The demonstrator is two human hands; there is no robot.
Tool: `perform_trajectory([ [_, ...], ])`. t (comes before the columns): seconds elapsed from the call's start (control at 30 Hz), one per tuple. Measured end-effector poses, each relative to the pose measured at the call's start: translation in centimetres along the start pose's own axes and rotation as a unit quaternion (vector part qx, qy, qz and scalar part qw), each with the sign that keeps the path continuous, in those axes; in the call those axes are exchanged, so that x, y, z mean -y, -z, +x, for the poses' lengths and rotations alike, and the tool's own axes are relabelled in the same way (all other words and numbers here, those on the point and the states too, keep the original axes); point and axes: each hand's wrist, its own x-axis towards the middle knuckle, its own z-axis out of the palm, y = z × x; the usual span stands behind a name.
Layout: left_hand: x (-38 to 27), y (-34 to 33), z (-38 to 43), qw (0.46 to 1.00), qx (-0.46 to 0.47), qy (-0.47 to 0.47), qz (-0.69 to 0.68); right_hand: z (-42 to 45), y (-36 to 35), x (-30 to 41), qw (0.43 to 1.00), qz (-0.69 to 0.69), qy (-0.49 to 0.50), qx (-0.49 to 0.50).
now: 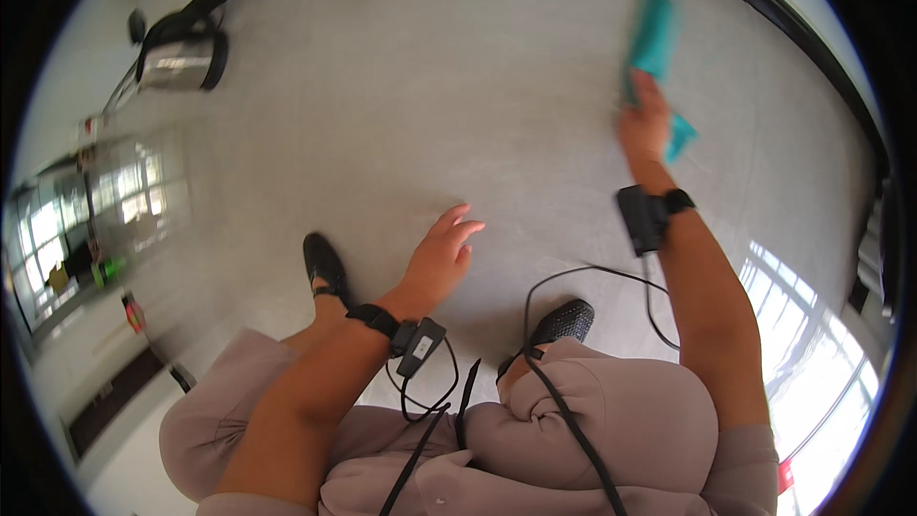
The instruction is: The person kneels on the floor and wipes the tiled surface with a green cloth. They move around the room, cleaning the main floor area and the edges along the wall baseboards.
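Note:
My right hand (647,122) grips a teal cloth (653,32), slightly blurred, out over the grey floor (401,100) at the upper right. Part of the cloth sticks out beyond the fingers and a corner hangs out below the palm. Whether the cloth touches the floor I cannot tell. My left hand (438,254) holds nothing; its fingers are spread a little, above the floor between my two black shoes. A black strapped device (645,218) sits on my right wrist, and a similar device (419,347) is on my left.
A metal electric kettle (178,61) stands by the wall at the upper left. Black cables (566,416) run from the wrist devices across my lap. A dark baseboard (802,29) edges the floor. Windows reflect in a glossy surface (136,186) at the left.

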Motion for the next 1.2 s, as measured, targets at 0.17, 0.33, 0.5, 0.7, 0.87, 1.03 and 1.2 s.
perform_trajectory([
  [0.17, 0.6, 0.0, -0.8, 0.999, -0.03, 0.019, -0.007, 1.6, -5.2, 15.6, 0.918, 0.255, 0.114, 0.283],
  [0.33, -0.2, 1.1, 1.8, 0.995, -0.063, -0.071, 0.016, 6.4, -1.9, 13.8, 0.837, 0.392, -0.081, 0.375],
  [0.5, -0.7, 1.8, 6.9, 0.989, -0.044, -0.142, 0.021, 6.7, 11.7, 1.4, 0.808, 0.506, -0.232, 0.193],
  [0.7, -0.5, 7.2, 17.0, 0.945, 0.071, -0.282, 0.15, -2.0, 29.3, -11.0, 0.809, 0.277, -0.511, 0.085],
  [0.87, 1.1, 16.1, 24.9, 0.926, 0.061, -0.122, 0.353, -10.1, 34.5, -18.2, 0.769, 0.189, -0.609, -0.054],
  [1.03, 3.1, 20.9, 25.9, 0.849, 0.167, -0.113, 0.488, -18.9, 21.2, -19.8, 0.766, 0.286, -0.548, -0.176],
  [1.2, 1.3, 21.9, 28.6, 0.831, 0.266, -0.05, 0.485, -15.4, -1.4, 5.5, 0.985, -0.062, -0.159, -0.011],
])
